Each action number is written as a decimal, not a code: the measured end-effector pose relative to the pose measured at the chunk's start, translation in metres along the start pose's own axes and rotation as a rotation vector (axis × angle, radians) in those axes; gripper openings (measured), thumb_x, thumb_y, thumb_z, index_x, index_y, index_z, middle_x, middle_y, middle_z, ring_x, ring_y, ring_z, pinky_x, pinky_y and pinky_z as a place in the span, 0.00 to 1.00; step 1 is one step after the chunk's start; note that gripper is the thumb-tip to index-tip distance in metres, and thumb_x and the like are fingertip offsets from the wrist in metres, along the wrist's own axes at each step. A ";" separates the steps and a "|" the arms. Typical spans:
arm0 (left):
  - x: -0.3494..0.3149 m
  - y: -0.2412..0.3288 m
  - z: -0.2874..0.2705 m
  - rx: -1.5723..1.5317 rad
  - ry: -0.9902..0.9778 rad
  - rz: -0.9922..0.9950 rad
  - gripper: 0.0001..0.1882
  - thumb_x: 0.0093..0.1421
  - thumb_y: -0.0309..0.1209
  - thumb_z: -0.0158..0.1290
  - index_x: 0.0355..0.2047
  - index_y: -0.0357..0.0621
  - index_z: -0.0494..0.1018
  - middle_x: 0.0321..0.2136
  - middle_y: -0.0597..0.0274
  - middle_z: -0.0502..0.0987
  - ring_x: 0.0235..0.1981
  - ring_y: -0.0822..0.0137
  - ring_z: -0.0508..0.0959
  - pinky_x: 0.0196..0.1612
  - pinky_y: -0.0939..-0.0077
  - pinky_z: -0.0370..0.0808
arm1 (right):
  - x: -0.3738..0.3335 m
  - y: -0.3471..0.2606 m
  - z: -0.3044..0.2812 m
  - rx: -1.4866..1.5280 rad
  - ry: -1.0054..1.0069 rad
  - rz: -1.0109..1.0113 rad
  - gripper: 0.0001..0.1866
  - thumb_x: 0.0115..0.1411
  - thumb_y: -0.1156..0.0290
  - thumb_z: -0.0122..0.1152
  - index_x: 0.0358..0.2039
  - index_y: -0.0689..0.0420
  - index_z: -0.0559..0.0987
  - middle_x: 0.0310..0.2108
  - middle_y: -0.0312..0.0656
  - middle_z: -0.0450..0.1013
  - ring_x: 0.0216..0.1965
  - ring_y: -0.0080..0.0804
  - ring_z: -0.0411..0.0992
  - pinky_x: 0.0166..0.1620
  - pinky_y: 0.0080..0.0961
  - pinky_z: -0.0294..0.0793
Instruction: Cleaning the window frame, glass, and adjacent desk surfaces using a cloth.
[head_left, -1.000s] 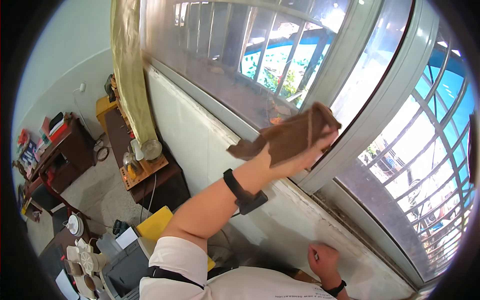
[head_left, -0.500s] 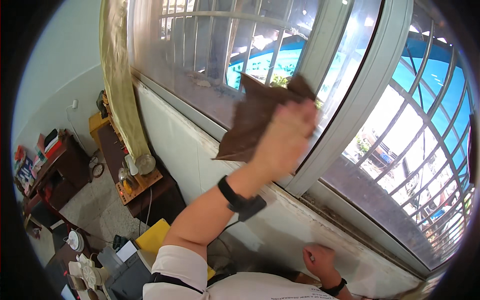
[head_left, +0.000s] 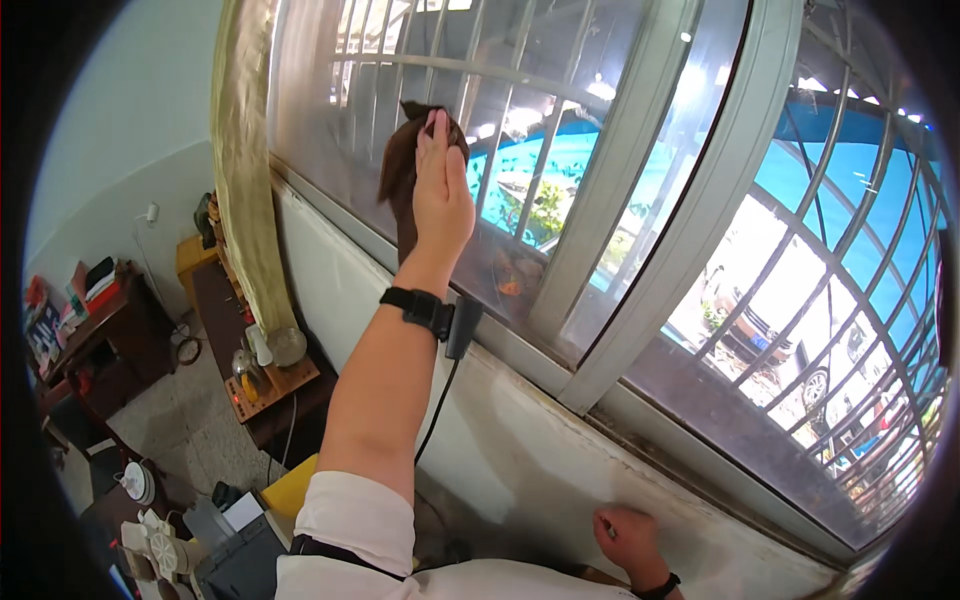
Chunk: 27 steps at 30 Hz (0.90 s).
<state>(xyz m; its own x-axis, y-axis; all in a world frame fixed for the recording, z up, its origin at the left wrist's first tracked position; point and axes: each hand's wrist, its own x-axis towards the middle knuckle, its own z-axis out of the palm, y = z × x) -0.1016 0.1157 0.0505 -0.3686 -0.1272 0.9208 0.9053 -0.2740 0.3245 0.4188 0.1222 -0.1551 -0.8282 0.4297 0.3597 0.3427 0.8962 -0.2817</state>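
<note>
My left hand presses a brown cloth against the sliding window pane, its straightened fingers pointing up over the fabric. Part of the cloth hangs down beside the wrist and a corner sticks up beyond the fingertips. A black wristband with a boxy black device and a cable sits on that wrist. At the lower right, below the sill, my right hand is curled into a loose fist, with nothing visible in it. It also wears a black band.
Metal bars stand outside the glass. A thick window frame divides it from the right-hand opening. On the left hang a yellowish curtain and a wooden desk bearing a power strip. A printer-like grey machine is at lower left.
My left hand has swept the brown cloth leftward and up across the glass, and the cloth is now more bunched under the fingers. My right hand has shifted slightly left and down, still curled.
</note>
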 end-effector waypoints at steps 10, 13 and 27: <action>-0.006 0.012 0.013 0.018 0.068 -0.119 0.28 0.77 0.34 0.38 0.73 0.34 0.58 0.73 0.39 0.60 0.75 0.36 0.54 0.77 0.52 0.49 | 0.001 -0.007 -0.004 0.015 0.033 0.001 0.02 0.58 0.70 0.68 0.30 0.52 0.84 0.24 0.41 0.79 0.26 0.43 0.79 0.30 0.34 0.77; -0.014 0.019 0.013 0.044 0.046 -0.107 0.28 0.77 0.31 0.39 0.73 0.33 0.57 0.71 0.36 0.61 0.75 0.35 0.55 0.77 0.53 0.49 | 0.004 -0.011 -0.004 0.011 0.042 0.009 0.02 0.58 0.69 0.69 0.30 0.51 0.84 0.24 0.41 0.79 0.26 0.43 0.79 0.30 0.35 0.78; -0.089 0.159 0.043 -0.162 -0.426 0.251 0.36 0.69 0.33 0.50 0.76 0.39 0.55 0.71 0.34 0.60 0.65 0.34 0.69 0.72 0.46 0.60 | -0.001 0.005 0.008 -0.053 0.141 -0.124 0.04 0.54 0.70 0.72 0.29 0.48 0.83 0.20 0.36 0.76 0.21 0.38 0.78 0.26 0.34 0.76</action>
<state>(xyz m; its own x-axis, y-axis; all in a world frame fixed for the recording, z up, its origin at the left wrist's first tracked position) 0.0840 0.1245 0.0295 0.0050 0.1819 0.9833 0.8982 -0.4330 0.0755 0.4178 0.1254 -0.1640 -0.7965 0.3236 0.5108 0.2677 0.9461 -0.1820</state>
